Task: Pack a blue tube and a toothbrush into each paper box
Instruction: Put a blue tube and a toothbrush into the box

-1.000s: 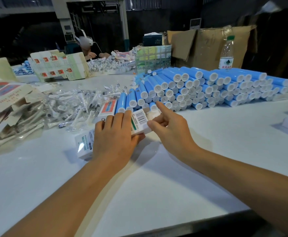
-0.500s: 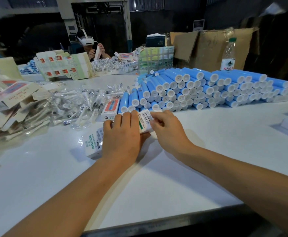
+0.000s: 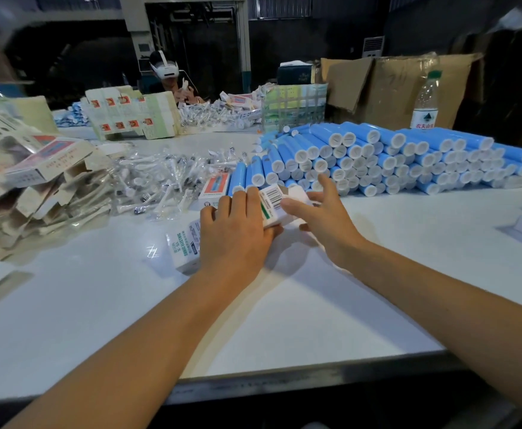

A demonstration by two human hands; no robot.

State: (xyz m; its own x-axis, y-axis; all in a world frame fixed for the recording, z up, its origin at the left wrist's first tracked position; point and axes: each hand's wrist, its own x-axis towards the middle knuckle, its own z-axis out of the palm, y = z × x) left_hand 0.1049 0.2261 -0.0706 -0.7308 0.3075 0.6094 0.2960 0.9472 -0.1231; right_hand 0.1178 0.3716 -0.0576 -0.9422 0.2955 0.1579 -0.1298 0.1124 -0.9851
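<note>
Now your left hand (image 3: 234, 239) fingers grip the paper box (image 3: 272, 209), right hand (image 3: 321, 218) fingers spread, blue tubes (image 3: 377, 159) at one o'clock.

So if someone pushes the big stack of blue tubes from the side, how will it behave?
The stack of blue tubes would probably slide apart and roll: the tubes are round, smooth-looking cylinders piled loosely in layers. Nothing visible holds the sides, so top tubes may tumble onto the white table.

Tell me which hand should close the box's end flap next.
Right. The right hand is already at the open end of the box, fingers on the flap, while the left hand grips the box body to steady it.
</note>
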